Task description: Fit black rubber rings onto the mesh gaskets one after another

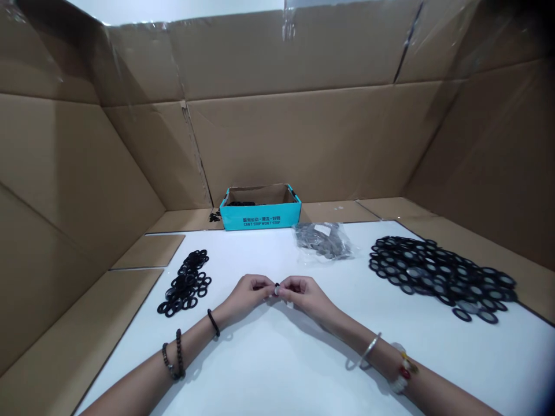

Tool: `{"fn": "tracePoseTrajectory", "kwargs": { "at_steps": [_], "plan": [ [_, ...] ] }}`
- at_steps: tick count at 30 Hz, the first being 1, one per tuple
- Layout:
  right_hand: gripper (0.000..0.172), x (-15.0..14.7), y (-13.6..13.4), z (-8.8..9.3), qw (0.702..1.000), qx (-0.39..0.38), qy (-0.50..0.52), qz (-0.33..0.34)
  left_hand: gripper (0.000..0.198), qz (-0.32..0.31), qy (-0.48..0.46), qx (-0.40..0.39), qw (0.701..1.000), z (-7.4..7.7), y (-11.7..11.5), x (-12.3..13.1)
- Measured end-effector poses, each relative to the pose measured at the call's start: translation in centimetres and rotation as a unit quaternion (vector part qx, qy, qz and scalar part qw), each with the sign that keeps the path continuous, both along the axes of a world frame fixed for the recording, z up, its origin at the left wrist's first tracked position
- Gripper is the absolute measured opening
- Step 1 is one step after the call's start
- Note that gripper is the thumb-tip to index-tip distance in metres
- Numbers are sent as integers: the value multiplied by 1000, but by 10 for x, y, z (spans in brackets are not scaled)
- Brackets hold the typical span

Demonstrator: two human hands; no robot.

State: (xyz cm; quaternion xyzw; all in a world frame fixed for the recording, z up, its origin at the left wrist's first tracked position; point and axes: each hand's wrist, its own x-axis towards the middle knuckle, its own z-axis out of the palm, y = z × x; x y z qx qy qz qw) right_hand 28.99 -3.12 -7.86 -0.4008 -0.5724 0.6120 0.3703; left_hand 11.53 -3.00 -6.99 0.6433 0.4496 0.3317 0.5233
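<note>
Black ring (277, 285), or at least that's what it looks like on my feed (it's tiny and mostly covered), is up between the fingertips of both hands, near the middle of the bench (260, 364). Left hand (250, 293) has one side pinched between thumb and finger, and right hand (307, 294) has the other side the same way, with a pale bit showing by that thumb. Off to the left I've got a small heap of black rings (186, 284), and way over right a bigger pile of rings with pale middles (437, 274). Teal box (260, 216) sits at the far edge with dark stuff inside, and a clear plastic bag (325, 241) of grey bits lies just in front of it, to the right.
</note>
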Motion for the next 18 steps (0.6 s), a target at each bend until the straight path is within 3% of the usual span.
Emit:
{"fn": "tracePoseTrajectory", "kwargs": {
  "at_steps": [18],
  "plan": [
    [38,2,0,-1,1000,-4,-15,7,23,-14,4,7,1000,-2,1,0]
  ]
}}
